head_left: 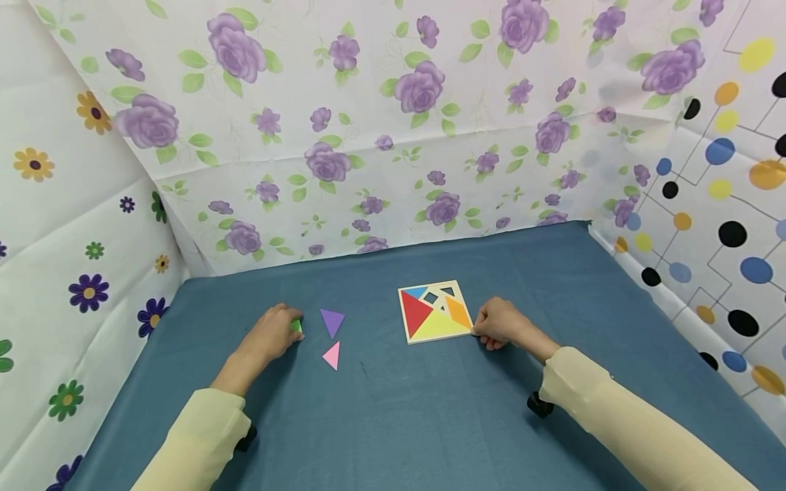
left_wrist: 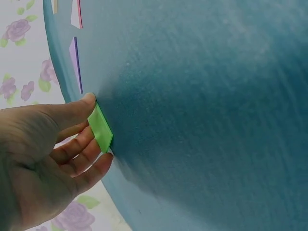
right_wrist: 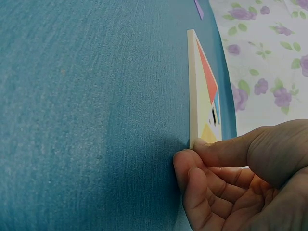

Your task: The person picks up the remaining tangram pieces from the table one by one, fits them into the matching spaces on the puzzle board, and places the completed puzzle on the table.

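In the head view my left hand point(head_left: 269, 334) holds a small green tangram piece point(head_left: 296, 326) at the table's left. The left wrist view shows the thumb on one corner of that green piece point(left_wrist: 100, 129) and fingertips at its opposite side. My right hand point(head_left: 502, 322) pinches the lower right corner of a square wooden tangram board point(head_left: 424, 340) between thumb and curled fingers. Red, yellow, orange and blue pieces lie in the board, beside several unfilled cutouts. Just right of the left hand lie a purple triangle point(head_left: 332, 322) and, nearer me, a pink triangle point(head_left: 333, 355).
A blue cloth point(head_left: 399, 423) covers the table. Behind it hangs a flowered sheet point(head_left: 381, 157), with patterned sheets at the left point(head_left: 55, 225) and right point(head_left: 731, 204). A black wrist device point(head_left: 540, 404) sits under the right sleeve.
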The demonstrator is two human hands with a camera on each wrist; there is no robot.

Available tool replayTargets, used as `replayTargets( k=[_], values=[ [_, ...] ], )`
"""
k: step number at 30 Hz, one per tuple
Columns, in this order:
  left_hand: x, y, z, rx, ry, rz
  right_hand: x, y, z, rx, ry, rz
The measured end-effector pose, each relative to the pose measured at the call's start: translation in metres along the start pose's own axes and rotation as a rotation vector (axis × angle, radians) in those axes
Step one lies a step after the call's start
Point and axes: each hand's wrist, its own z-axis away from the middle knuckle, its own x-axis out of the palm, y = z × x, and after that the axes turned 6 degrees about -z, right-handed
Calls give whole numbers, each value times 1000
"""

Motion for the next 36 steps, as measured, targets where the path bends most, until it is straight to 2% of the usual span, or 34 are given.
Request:
replayTargets(
  k=[14, 24, 36],
  values=[
    [-4, 0, -3, -36, 2, 24, 0, 0, -2, 14, 8, 11],
    [-9, 0, 4, 13, 122, 44, 0, 1, -1, 11, 11, 0],
    [-14, 0, 9, 64, 173, 0, 1, 1, -1, 6, 13, 5]
  ],
)
